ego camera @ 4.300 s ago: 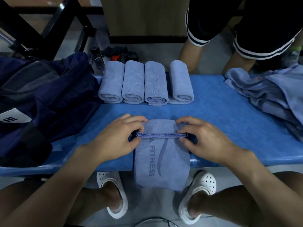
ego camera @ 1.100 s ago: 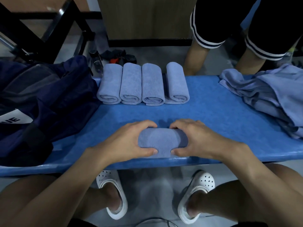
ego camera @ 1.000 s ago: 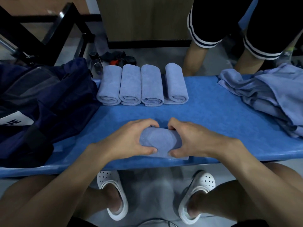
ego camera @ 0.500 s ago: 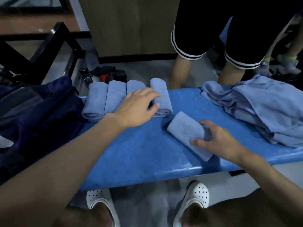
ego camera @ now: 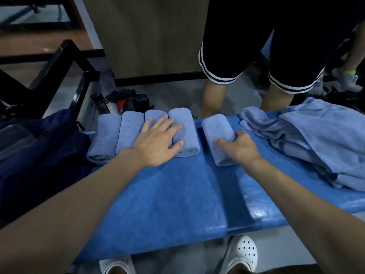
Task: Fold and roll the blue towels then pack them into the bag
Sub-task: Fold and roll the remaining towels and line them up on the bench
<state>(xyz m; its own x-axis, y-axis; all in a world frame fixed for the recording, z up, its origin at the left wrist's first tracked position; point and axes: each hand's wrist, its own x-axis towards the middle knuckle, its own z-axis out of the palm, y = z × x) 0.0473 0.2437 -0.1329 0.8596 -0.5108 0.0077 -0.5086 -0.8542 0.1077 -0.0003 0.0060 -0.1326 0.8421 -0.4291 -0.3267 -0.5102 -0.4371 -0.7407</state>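
- My right hand (ego camera: 240,147) has its fingers curled round the near half of the fifth roll (ego camera: 216,131), thumb on top. The roll lies on the bench (ego camera: 167,194), a gap apart from the row (ego camera: 128,133) of four rolls at the far edge.
- My left hand (ego camera: 158,143) lies flat and spread over the third and fourth rolls of that row, gripping nothing.
- First worry: nothing ties the roll. If I loosen my grip before it sits snug against its neighbour, I judge the outer flap could spring loose and undo the work.
- Second: the row sits right at the far edge. A hard sideways shove could tip the leftmost roll toward the bag (ego camera: 39,155) or push one off the back. The flat left hand should brace against that.
- Third: the pile (ego camera: 316,143) of loose towels lies near my right forearm. A careless pull back could snag a fold and drag it off the bench.
- I cannot tell whether the bag's mouth is open, so packing may need a free hand first.
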